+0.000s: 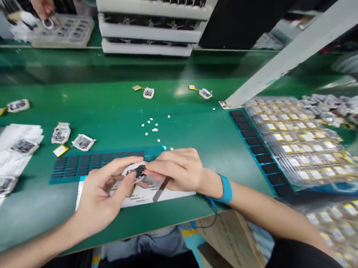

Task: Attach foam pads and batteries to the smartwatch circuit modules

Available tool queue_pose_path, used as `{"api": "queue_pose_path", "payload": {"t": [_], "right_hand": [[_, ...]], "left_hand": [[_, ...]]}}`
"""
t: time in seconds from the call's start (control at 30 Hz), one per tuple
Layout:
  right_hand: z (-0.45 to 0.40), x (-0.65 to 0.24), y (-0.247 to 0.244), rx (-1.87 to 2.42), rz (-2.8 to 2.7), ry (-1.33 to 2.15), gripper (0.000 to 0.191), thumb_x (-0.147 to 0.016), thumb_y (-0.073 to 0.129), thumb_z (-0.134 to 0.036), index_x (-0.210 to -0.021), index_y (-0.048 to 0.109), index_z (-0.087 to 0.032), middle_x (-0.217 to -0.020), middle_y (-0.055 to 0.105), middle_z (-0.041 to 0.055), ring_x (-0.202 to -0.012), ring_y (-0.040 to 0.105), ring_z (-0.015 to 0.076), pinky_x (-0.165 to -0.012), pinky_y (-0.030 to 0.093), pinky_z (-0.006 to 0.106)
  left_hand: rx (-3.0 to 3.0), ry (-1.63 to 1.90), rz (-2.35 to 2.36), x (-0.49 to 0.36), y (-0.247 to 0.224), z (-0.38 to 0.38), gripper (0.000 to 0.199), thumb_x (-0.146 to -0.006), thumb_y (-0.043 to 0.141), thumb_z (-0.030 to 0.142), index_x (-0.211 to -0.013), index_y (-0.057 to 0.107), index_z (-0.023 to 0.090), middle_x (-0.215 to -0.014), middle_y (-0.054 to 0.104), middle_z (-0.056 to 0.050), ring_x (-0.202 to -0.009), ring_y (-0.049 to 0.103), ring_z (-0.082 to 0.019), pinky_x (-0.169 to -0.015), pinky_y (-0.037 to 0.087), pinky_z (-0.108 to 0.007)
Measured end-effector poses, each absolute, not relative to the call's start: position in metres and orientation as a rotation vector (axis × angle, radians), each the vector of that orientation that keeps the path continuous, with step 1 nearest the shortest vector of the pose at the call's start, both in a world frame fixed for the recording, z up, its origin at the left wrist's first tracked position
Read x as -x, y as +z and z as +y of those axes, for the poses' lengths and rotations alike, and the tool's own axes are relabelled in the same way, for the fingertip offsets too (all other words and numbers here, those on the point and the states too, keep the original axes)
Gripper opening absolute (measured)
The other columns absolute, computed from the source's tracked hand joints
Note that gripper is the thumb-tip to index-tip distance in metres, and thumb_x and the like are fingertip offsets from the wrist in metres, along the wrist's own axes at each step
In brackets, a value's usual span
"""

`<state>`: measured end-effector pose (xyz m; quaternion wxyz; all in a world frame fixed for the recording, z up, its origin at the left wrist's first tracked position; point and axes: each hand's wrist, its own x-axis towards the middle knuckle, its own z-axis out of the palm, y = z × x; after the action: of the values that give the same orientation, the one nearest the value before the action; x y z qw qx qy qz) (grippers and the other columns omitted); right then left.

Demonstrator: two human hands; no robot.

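Here, the left hand (105,192) pinches the module (137,171) between thumb and fingers; the right hand (179,169) bunches its fingertips at the right edge, grip unclear.

A white case (130,167) is held between the left hand (104,192) and right hand (179,170). A black part (140,171) covers some of it.

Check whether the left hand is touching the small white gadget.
Touching: the head view shows the left hand holding the small white gadget, its thumb pressed against the near side.
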<state>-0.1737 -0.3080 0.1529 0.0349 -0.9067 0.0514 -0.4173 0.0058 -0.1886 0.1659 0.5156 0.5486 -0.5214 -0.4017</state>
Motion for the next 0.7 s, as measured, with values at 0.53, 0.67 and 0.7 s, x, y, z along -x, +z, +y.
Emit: {"api": "queue_pose_path", "payload": {"t": [0.53,0.67,0.7], "right_hand": [[-0.295,0.174,0.154,2.783,0.352,-1.107,0.019,-0.095,0.063,-0.018,-0.115,0.066,-0.017,-0.097,0.076,-0.0023,-0.069,0.066,0.0047,-0.055,0.044,0.02],[-0.293,0.173,0.156,2.851,0.313,-1.081,0.017,-0.094,0.058,-0.011,-0.108,0.067,-0.016,-0.094,0.075,-0.002,-0.069,0.065,0.0049,-0.054,0.041,0.02],[-0.293,0.173,0.157,2.882,0.312,-1.065,0.017,-0.094,0.056,-0.01,-0.106,0.067,-0.016,-0.093,0.075,-0.0022,-0.068,0.065,0.0051,-0.053,0.04,0.02]], "left_hand": [[-1.36,-0.748,-1.407,-0.016,0.164,-0.191,0.029,-0.094,0.06,0.015,-0.119,0.07,0.025,-0.089,0.078,0.001,-0.064,0.074,-0.012,-0.063,0.059,-0.019],[-1.43,-0.619,-1.471,-0.016,0.161,-0.189,0.028,-0.094,0.06,0.015,-0.117,0.072,0.024,-0.087,0.08,0.0,-0.065,0.074,-0.012,-0.066,0.06,-0.021],[-1.439,-0.59,-1.475,-0.016,0.162,-0.188,0.028,-0.093,0.061,0.014,-0.116,0.072,0.024,-0.091,0.08,0.0,-0.066,0.074,-0.012,-0.066,0.061,-0.022]]}}
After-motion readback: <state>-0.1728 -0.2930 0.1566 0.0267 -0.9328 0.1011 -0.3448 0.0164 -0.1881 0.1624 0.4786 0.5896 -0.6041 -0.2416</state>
